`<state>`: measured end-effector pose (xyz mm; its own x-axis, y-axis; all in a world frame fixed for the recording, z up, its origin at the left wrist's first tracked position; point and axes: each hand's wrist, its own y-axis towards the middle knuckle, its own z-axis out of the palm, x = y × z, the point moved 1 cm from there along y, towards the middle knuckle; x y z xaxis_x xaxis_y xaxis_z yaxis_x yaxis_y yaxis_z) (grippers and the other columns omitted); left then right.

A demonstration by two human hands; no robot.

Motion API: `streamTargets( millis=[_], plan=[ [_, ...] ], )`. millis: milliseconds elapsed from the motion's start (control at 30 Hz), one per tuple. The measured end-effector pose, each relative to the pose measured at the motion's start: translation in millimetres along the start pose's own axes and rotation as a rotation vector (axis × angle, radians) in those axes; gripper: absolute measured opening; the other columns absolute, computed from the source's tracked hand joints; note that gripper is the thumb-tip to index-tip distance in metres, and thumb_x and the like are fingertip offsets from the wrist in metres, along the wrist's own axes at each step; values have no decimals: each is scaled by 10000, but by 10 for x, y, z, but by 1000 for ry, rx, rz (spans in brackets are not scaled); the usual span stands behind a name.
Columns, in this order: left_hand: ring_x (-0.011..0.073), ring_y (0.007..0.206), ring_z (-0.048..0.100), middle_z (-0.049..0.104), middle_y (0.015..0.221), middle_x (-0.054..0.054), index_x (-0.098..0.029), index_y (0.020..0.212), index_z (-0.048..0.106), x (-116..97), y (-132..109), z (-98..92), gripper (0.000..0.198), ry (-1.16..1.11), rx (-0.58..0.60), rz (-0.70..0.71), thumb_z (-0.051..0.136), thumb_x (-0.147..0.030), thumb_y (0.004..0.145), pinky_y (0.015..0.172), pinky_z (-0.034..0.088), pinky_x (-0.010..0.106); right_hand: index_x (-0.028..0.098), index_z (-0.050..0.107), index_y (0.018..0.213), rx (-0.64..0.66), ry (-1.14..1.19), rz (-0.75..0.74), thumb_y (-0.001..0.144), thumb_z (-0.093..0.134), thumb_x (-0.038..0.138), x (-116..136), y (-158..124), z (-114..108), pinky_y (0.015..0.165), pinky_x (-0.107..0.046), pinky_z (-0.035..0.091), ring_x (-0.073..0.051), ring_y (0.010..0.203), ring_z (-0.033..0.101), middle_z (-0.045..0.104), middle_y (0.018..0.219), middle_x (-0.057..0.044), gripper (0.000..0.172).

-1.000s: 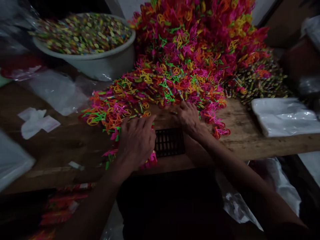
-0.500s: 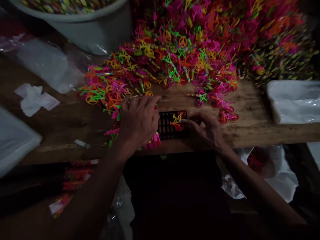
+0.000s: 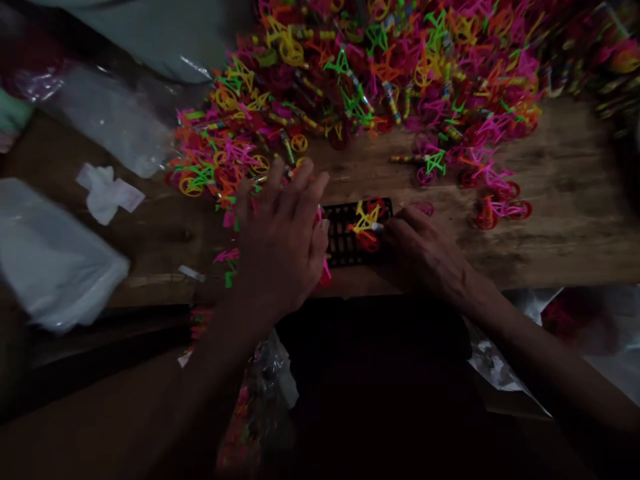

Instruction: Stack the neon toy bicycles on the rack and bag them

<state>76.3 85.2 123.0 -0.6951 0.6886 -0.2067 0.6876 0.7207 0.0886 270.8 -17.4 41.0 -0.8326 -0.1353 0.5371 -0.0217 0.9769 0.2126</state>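
Note:
A small black grid tray (image 3: 345, 233) lies near the front edge of the wooden table (image 3: 550, 220). A yellow and an orange-red toy bicycle (image 3: 367, 223) rest on it. My right hand (image 3: 425, 250) pinches these pieces at the tray's right side. My left hand (image 3: 283, 240) hovers over the tray's left end, fingers spread; pink pieces (image 3: 325, 273) show under its palm. Behind both hands rises a big heap of neon plastic toy bicycles (image 3: 380, 87).
A pale basin (image 3: 165, 40) stands at the back left. Clear plastic bags (image 3: 115, 120) and a white bag (image 3: 55, 267) lie on the left, beside a crumpled paper scrap (image 3: 107, 193). A few loose bicycles (image 3: 495, 200) lie right of the tray. More bags (image 3: 505, 367) hang below the table edge.
My right hand pulled back from the heap to the black tray, bringing bicycle pieces onto it. My left hand has lifted and spread its fingers. The camera has tilted down and closer.

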Motion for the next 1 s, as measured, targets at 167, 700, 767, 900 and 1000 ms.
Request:
streamTargets(
  millis=[167, 700, 767, 900, 1000],
  plan=[
    [288, 1570, 371, 445, 1672, 26, -270, 1552, 446, 73, -54, 101, 552, -15, -11, -3, 403, -268, 1001, 1324, 180, 590, 213, 629, 934, -187, 301, 110, 977, 667, 364, 189, -33, 90, 678, -313, 477, -180, 747, 618, 670, 847, -28, 161],
    [250, 1592, 342, 473, 1647, -44, -322, 1540, 444, 109, -41, 93, 487, -235, -38, -59, 392, -336, 1056, 1363, 90, 537, 200, 602, 1069, -106, 289, -29, 981, 489, 130, 537, 32, 150, 663, -290, 528, -169, 772, 636, 686, 952, -59, 159],
    [238, 1590, 344, 487, 1633, -71, -358, 1543, 436, 108, -39, 80, 496, -238, -32, -64, 404, -338, 1048, 1367, 104, 541, 205, 633, 1098, -143, 299, -17, 1003, 502, 169, 543, 51, 286, 707, -308, 541, -182, 807, 650, 698, 929, -57, 166],
    [229, 1585, 352, 489, 1628, -92, -389, 1557, 415, 109, -42, 69, 553, -209, -32, -61, 433, -283, 1014, 1370, 131, 532, 211, 673, 1137, -184, 320, -14, 1023, 488, 218, 517, 56, 497, 781, -369, 545, -210, 851, 647, 720, 952, -72, 218],
    [240, 1583, 361, 478, 1645, -41, -334, 1544, 437, 122, -55, 70, 548, -191, -37, -30, 418, -240, 1005, 1361, 135, 549, 209, 674, 1149, -185, 335, -31, 1031, 470, 226, 504, 40, 537, 783, -372, 528, -214, 822, 623, 704, 903, -66, 237]
  ],
)
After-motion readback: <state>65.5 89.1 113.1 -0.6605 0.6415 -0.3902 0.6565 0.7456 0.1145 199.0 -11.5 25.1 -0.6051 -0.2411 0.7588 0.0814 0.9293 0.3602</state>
